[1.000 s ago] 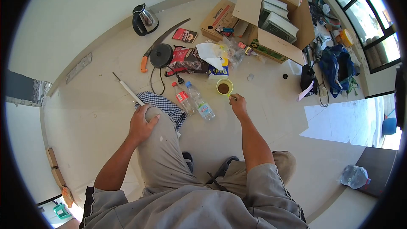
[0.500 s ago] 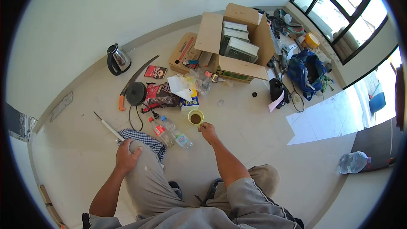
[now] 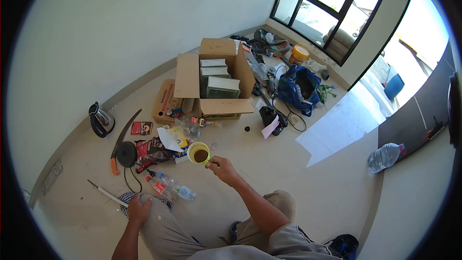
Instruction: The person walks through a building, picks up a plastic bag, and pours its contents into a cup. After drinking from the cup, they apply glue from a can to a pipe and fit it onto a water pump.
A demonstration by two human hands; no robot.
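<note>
My right hand (image 3: 221, 169) pinches the handle of a yellow-green cup (image 3: 191, 154), which is held above the floor with dark brown liquid in it. My left hand (image 3: 138, 208) rests on my left knee, thumb apart from the fingers and nothing visible in it. Beside that knee are a checkered cloth (image 3: 127, 197) and a white rod with a thin dark tip (image 3: 111, 196). Two plastic bottles lie on the floor between my hands: one with a red cap (image 3: 161, 188) and one with a blue cap (image 3: 184, 191).
An electric kettle (image 3: 101, 119) stands by the wall. Nearby lie an orange-handled saw (image 3: 121, 145), a round black kettle base (image 3: 127, 154) and a dark red packet (image 3: 150, 151). Behind are an open cardboard box (image 3: 187, 76) and a blue bag (image 3: 291, 86). A large water bottle (image 3: 385, 158) is at right.
My right hand has lifted the cup from near the floor, closer to me. The view has turned to the right. My left hand remains on the knee.
</note>
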